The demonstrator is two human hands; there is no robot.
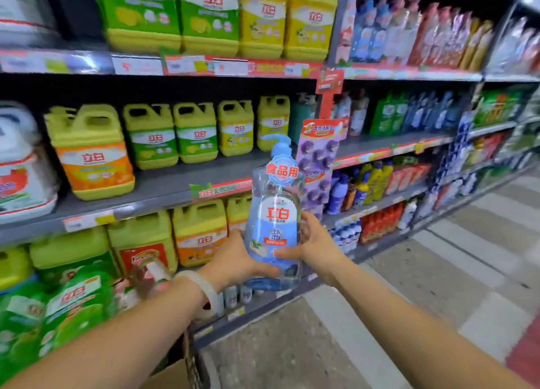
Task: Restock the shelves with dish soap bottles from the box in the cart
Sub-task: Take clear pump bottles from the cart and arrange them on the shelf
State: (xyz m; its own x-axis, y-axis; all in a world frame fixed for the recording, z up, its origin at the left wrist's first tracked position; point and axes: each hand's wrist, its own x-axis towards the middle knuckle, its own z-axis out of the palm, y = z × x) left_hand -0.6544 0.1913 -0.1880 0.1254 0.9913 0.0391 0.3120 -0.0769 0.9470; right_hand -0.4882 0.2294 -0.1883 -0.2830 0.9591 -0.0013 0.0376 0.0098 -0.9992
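Clear plastic with a pale blue label: this is the dish soap bottle [274,222] I hold upright in front of the shelves [163,184], pump head at the top. My left hand [233,260] grips its lower left side, thumb curled across the front near the base. My right hand [314,244] grips the lower right side, thumb pressed on the label and fingers wrapped behind. A pale bangle [201,286] sits on my left wrist. The bottle is held in the air, clear of any shelf board, level with the middle shelf edge and the row below it. Yellow jugs [195,131] stand on the middle shelf behind it. A cardboard box corner [172,374] shows at the lower edge, beneath my left forearm.
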